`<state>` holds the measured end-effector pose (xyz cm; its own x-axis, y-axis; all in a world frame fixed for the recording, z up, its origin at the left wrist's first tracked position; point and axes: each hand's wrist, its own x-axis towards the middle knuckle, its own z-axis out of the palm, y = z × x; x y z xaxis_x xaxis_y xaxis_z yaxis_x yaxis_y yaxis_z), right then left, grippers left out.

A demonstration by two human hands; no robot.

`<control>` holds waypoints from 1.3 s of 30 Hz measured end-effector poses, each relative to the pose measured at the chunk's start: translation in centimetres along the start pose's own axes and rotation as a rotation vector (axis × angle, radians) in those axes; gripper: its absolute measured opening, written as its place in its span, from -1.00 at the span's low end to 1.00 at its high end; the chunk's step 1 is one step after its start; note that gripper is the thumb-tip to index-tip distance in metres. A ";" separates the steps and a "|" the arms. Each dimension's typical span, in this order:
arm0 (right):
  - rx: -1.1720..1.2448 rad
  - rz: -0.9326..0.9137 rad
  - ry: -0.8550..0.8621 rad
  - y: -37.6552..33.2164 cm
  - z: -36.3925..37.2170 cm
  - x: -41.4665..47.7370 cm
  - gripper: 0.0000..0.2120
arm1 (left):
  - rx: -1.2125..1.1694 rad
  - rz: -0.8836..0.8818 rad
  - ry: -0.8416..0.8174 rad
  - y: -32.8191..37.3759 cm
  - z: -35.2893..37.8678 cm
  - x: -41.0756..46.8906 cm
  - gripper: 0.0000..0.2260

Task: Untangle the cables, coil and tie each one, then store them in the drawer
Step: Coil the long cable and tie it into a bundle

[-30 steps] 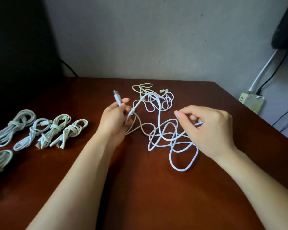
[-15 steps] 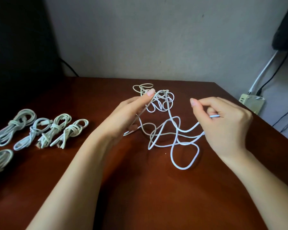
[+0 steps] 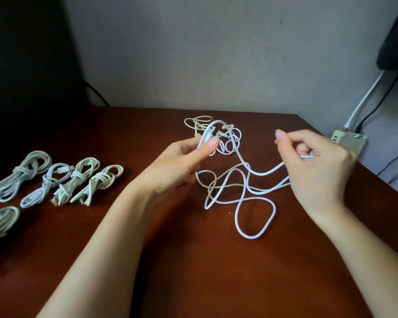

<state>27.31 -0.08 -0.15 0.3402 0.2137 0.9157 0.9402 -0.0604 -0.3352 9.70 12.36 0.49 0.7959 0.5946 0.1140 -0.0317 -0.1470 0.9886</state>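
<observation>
A tangle of white cables (image 3: pixel 237 189) lies in loose loops on the brown table (image 3: pixel 193 271), right of centre. My left hand (image 3: pixel 182 161) pinches one cable near its plug end, raised just above the far part of the tangle. My right hand (image 3: pixel 313 166) grips strands of the same tangle and holds them lifted to the right, so a strand hangs between both hands. A smaller cream cable bunch (image 3: pixel 200 125) lies behind the left hand.
Several coiled and tied white cables (image 3: pixel 62 180) lie in a row at the table's left, with another coil (image 3: pixel 0 221) at the left edge. A power strip (image 3: pixel 349 141) with plugged wires sits past the table's right edge. No drawer is in view.
My right hand has lifted and pulled its strands further right. My left hand has shifted its hold on the plug end and risen toward the far tangle, stretching the cable between the hands.
</observation>
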 end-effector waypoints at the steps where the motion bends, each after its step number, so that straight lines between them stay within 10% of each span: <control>1: 0.001 -0.003 0.000 0.0 0.0 0.0 -0.66 | -0.016 0.002 0.010 0.0 0.1 0.0 -0.60; 17: 0.085 -0.243 -0.126 -1.0 0.2 -1.1 -0.69 | -0.742 -0.072 0.082 1.2 1.0 0.0 -0.62; 39: 0.306 -0.212 -0.330 -2.7 -0.1 -1.4 -0.77 | -0.434 -0.038 -0.097 0.6 3.4 0.2 -0.70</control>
<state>24.32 -0.37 -0.55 0.0722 0.4907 0.8683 0.9235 0.2959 -0.2440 11.96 9.71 0.74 0.8537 0.5133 0.0874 -0.2356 0.2311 0.9440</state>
